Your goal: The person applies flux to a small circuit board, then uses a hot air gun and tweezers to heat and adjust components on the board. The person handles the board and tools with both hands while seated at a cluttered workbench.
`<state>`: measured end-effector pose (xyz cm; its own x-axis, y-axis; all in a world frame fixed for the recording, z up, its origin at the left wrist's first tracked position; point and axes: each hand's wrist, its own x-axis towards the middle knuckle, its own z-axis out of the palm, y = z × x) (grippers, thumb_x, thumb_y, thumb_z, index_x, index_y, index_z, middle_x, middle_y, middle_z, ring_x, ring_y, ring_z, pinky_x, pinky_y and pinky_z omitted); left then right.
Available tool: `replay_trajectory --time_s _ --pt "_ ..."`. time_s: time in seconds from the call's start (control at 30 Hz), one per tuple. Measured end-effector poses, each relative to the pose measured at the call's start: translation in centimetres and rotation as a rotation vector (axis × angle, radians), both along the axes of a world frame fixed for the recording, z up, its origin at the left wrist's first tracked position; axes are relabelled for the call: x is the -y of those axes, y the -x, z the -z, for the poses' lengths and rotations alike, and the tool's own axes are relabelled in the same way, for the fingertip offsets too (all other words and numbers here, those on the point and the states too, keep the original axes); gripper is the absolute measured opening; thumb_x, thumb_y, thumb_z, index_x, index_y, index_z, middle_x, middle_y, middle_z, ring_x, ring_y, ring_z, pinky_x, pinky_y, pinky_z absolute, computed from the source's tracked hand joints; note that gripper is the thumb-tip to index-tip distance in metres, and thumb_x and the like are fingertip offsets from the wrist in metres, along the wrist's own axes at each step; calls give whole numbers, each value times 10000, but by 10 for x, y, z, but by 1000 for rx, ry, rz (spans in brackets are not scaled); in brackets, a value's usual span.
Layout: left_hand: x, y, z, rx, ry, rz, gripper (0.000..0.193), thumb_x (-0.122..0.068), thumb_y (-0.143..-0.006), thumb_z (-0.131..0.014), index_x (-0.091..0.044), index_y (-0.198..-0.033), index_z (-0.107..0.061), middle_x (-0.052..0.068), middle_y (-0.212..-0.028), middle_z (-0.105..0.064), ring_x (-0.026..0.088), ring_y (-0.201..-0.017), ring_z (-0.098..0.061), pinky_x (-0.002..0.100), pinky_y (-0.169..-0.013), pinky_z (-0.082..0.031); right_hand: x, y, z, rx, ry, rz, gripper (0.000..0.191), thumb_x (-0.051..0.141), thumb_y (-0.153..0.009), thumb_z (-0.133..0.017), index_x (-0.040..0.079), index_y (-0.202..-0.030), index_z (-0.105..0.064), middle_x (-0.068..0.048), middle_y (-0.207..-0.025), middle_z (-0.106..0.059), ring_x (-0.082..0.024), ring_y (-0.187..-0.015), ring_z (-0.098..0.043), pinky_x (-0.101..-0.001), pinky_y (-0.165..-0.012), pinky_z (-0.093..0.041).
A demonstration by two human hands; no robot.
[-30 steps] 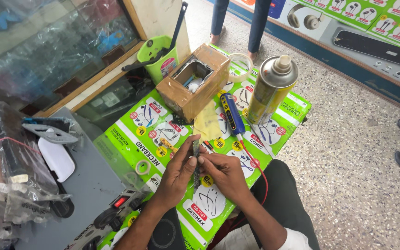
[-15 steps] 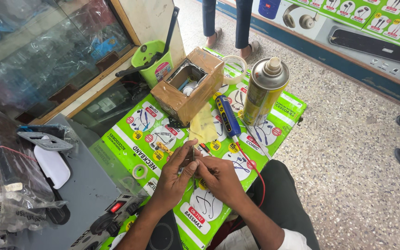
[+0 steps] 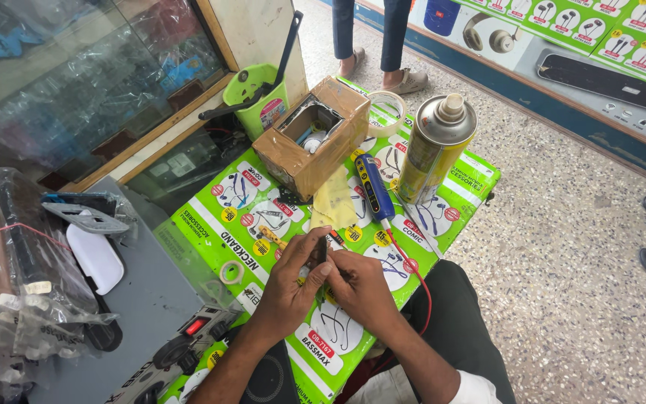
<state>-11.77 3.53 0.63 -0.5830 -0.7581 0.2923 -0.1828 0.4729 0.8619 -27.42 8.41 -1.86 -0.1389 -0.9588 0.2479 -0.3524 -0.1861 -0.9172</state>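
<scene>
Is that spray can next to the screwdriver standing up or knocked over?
Upright. The spray can stands on its base on the green table cover, nozzle pointing up with no cap on it, just right of the blue-handled screwdriver.

Left hand (image 3: 293, 280) and right hand (image 3: 360, 288) pinch a small dark part (image 3: 321, 251) above the green table (image 3: 457, 202).

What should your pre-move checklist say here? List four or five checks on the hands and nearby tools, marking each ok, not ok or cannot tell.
1. Both hands on the small dark part: ok; left hand and right hand meet around it.
2. Grip firm: cannot tell, fingers hide it.
3. Blue screwdriver close by: ok.
4. Spray can upright: ok.
5. Red wire away from the hands: not ok, it runs beside the right wrist.
</scene>
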Motion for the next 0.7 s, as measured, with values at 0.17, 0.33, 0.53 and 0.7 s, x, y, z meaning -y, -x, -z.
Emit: replay_trajectory --time_s 0.17,0.33,0.53,0.7 --pt "1 2 8 -8 -8 7 479 -271 -1089 -461 -32 -1504 -436 150 -1182 -613 255 -1098 -652 359 -983 -499 3 4 12 44 -16 -29 200 119 -991 -618 -16 -1085 -732 -135 -767 -738 -137 -595 -675 -308 -572 -520" --pt "4 1 17 -32 -30 44 498 -304 -1113 -374 -22 -1521 -418 171 -1261 -600 276 -1194 -635 368 -1034 -487 8 9 33 278 -77 -144 217 96 -994 -626 -42 -1115 -741 -113 -861 -784 -113 -732 -730 -274 -647 -595" --pt "3 -3 21 -53 -70 115 493 -287 -1116 -366 -22 -1528 -410 168 -1321 -596 265 -1196 -635 368 -1030 -497 8 14 56 489 -148 -153 225 74 -966 -658 -54 -1128 -748 -123 -955 -799 -154 -821 -772 -275 -749 -645" --pt "3 1 22 -42 -99 142 489 -254 -1105 -376 -26 -1539 -374 163 -1308 -587 260 -1168 -635 360 -987 -522 3 17 52 334 -83 -98 213 93 -956 -681 -33 -1109 -759 -99 -866 -792 -99 -756 -735 -257 -682 -601"
